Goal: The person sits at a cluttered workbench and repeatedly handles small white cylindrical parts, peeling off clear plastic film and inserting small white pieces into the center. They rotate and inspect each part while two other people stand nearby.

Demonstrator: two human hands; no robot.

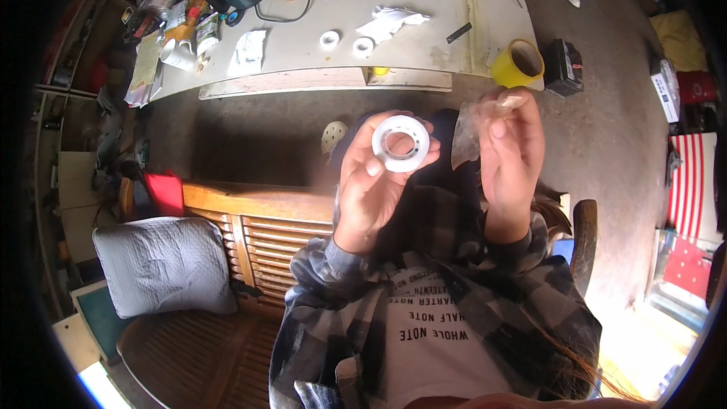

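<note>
My left hand (371, 185) grips a white plastic ring with small holes around its face, the white ring (400, 143), held up between thumb and fingers. Beside it, my right hand (512, 153) pinches a thin clear plastic wrapper (471, 130) that hangs down from my fingertips. The two hands are raised close together in front of my chest, above my plaid sleeves. The wrapper and the ring are a little apart.
A grey worktable (424, 45) stands ahead with two more white rings (330, 39), crumpled paper (390, 21), a yellow tape roll (517, 63), a white mug (178, 54), tools and a black bag. I sit on a wooden slatted bench (250, 242) with a grey pillow (163, 265).
</note>
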